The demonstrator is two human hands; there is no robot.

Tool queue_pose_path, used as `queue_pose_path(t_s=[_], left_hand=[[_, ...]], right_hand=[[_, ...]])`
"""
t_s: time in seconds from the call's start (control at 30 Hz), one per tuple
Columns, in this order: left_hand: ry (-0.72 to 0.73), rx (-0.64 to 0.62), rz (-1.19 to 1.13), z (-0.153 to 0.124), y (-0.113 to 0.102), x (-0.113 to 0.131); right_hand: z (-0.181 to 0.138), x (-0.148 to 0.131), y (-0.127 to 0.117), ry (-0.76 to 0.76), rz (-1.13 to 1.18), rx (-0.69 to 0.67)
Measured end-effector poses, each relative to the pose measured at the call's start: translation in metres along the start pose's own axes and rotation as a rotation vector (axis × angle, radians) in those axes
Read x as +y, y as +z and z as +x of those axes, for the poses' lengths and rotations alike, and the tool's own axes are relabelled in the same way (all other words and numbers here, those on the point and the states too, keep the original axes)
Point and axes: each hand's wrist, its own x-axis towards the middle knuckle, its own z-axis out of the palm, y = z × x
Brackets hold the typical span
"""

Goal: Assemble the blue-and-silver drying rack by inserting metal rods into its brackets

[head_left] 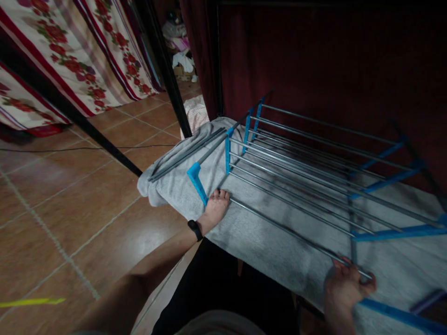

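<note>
A thin metal rod [279, 227] runs low along the near side of a partly built rack [296, 158] with metal bars and blue plastic side pieces. My left hand [218, 204], a dark band on its wrist, closes around the rod's left end beside a blue angled bracket [198, 184]. At the other end, the fingers of my right hand [346, 288] pinch the rod, with its tip showing past them. Another blue plastic piece [398, 316] extends below my right hand. Whether the rod's left end sits inside the bracket is hidden by my fingers.
A grey blanket [258, 246] covers the surface under the rack. Several loose grey tubes [185, 156] lie on its left part. Dark slanted posts [167, 70] rise at the left, by a tiled floor [104, 200] and a flowered curtain [73, 51]. A dark red panel [314, 60] stands behind.
</note>
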Motion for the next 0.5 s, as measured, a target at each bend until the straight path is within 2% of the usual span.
queue_pose_path(t_s=[0.07,0.13,0.33,0.5], left_hand=[[-0.009,-0.001,-0.008,0.0025,0.0025,0.0002],[0.000,0.006,-0.012,0.0046,0.0047,-0.0001],[0.031,0.022,-0.015,0.0065,0.0089,-0.0009],[0.053,0.043,-0.035,0.0068,0.0098,-0.0010]], right_hand=[[-0.0018,0.0003,0.0019,-0.074,0.013,0.095],[-0.0042,0.0005,0.0041,-0.090,0.001,0.130],[-0.0044,0.0018,0.0068,-0.100,0.026,0.142],[-0.0033,-0.0004,0.0088,-0.103,0.044,0.089]])
